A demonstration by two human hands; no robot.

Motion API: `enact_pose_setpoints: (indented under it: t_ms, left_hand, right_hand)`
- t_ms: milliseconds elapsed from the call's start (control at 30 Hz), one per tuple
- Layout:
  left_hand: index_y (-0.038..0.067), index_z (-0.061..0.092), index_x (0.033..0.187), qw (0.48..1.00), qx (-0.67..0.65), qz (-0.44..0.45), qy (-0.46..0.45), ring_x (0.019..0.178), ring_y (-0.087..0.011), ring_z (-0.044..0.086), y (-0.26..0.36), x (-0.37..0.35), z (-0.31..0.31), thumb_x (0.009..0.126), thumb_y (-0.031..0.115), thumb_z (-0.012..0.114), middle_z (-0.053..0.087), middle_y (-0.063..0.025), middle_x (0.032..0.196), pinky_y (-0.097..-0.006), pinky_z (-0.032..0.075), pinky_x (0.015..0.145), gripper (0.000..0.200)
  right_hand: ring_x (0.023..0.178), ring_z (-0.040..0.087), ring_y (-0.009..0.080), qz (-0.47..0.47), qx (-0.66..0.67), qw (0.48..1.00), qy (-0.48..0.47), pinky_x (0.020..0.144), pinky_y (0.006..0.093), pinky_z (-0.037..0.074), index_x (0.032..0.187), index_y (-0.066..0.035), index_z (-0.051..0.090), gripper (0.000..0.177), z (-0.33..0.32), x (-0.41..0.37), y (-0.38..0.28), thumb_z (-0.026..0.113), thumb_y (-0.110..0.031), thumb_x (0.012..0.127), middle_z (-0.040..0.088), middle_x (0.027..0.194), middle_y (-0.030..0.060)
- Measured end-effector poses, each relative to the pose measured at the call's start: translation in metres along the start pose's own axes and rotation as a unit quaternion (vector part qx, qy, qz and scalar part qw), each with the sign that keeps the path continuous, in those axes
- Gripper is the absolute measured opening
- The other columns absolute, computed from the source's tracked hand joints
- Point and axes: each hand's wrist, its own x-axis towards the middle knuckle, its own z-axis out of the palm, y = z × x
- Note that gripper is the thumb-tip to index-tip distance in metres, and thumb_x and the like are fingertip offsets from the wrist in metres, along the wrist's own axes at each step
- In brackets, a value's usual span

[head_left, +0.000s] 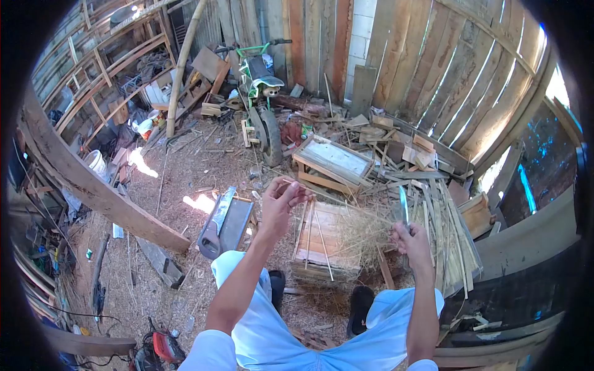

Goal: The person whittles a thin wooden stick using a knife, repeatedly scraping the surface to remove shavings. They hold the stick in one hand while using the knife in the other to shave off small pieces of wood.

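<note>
My right hand [409,242] grips a knife [404,205], its blade pointing up and away from me. My left hand [283,203] is raised, thumb and fingers pinched together. A thin pale strip of wood [346,205] seems to run from the left fingertips toward the knife hand. Between and below both hands stands a wooden box [328,230] with slender sticks [322,246] lying on top. Curly shavings [365,238] heap over its right side, close to the knife hand.
A handsaw [213,232] rests on a dark panel [234,226] at left. Beyond the box is a wooden frame [334,157]. Split slats [442,229] pile up at right. A green motorbike [263,93] leans at the back. A curved beam [105,191] crosses the left.
</note>
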Motion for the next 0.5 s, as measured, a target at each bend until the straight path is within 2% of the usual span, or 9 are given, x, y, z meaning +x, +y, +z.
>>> enact_pose_setpoints:
  t_ms: [100,167,233,267,300,333,433,500]
  left_hand:
    - [0.003,0.056,0.091,0.999,0.023,-0.009,-0.029,0.079,-0.0191,0.064,0.004,-0.001,-0.007,0.087,0.010,0.060,0.063,-0.0082,0.086,-0.0281,0.053,0.069,0.009]
    - [0.003,0.056,0.092,0.971,0.210,0.040,-0.107,0.075,-0.0178,0.063,0.007,-0.005,-0.008,0.085,0.008,0.064,0.064,-0.0089,0.087,-0.0271,0.051,0.066,0.012]
    - [0.001,0.060,0.092,0.970,0.209,0.013,-0.125,0.070,-0.0149,0.062,0.005,-0.015,0.004,0.081,0.005,0.067,0.065,-0.0083,0.083,-0.0272,0.049,0.063,0.014]
    - [0.002,0.063,0.092,0.913,0.360,0.076,-0.174,0.068,-0.0146,0.061,0.007,-0.021,0.010,0.079,0.004,0.068,0.065,-0.0079,0.080,-0.0274,0.049,0.061,0.014]
    - [0.002,0.065,0.091,0.828,0.497,0.141,-0.219,0.066,-0.0143,0.061,0.005,-0.026,0.016,0.078,0.004,0.069,0.065,-0.0075,0.078,-0.0277,0.048,0.060,0.014]
    - [0.004,0.068,0.090,0.798,0.517,0.172,-0.256,0.064,-0.0149,0.061,0.000,-0.030,0.020,0.076,0.004,0.069,0.065,-0.0077,0.075,-0.0276,0.047,0.058,0.014]
    - [0.004,0.068,0.090,0.777,0.529,0.155,-0.303,0.063,-0.0167,0.061,-0.013,-0.047,0.032,0.076,0.004,0.069,0.066,-0.0088,0.078,-0.0274,0.047,0.057,0.013]
    - [0.004,0.068,0.090,0.781,0.534,0.107,-0.305,0.062,-0.0145,0.060,-0.015,-0.056,0.040,0.078,0.005,0.068,0.067,-0.0081,0.080,-0.0268,0.047,0.058,0.013]
  right_hand:
    - [0.044,0.037,0.0021,-0.006,0.079,0.996,0.045,0.038,0.0170,0.028,0.083,-0.006,0.056,0.021,-0.002,0.001,-0.004,0.062,-0.024,0.088,0.054,0.066,-0.0004]
    - [0.045,0.037,0.0019,-0.062,0.129,0.986,0.090,0.037,0.0173,0.028,0.080,-0.006,0.054,0.022,-0.006,0.002,-0.007,0.062,-0.025,0.089,0.051,0.066,-0.0016]
    - [0.046,0.037,0.0019,-0.080,0.141,0.977,0.135,0.037,0.0176,0.027,0.079,-0.006,0.053,0.024,-0.013,0.007,-0.004,0.060,-0.027,0.089,0.048,0.064,-0.0029]
    - [0.046,0.037,0.0019,-0.099,0.157,0.970,0.157,0.037,0.0176,0.027,0.080,-0.007,0.053,0.024,-0.017,0.011,-0.001,0.060,-0.027,0.089,0.048,0.064,-0.0031]
    - [0.046,0.037,0.0019,-0.118,0.173,0.962,0.177,0.037,0.0176,0.026,0.080,-0.007,0.053,0.024,-0.020,0.013,0.001,0.060,-0.027,0.090,0.047,0.064,-0.0034]
    - [0.046,0.037,0.0019,-0.113,0.171,0.960,0.192,0.037,0.0176,0.026,0.080,-0.007,0.053,0.024,-0.020,0.013,-0.001,0.060,-0.027,0.090,0.047,0.064,-0.0034]
    - [0.046,0.036,0.0011,-0.137,0.164,0.951,0.224,0.037,0.0164,0.025,0.082,-0.008,0.051,0.024,-0.020,0.015,-0.007,0.061,-0.028,0.088,0.045,0.064,-0.0043]
    - [0.046,0.035,0.0011,-0.169,0.177,0.943,0.226,0.038,0.0161,0.026,0.085,-0.008,0.053,0.020,-0.017,0.014,-0.009,0.062,-0.025,0.088,0.045,0.065,-0.0046]
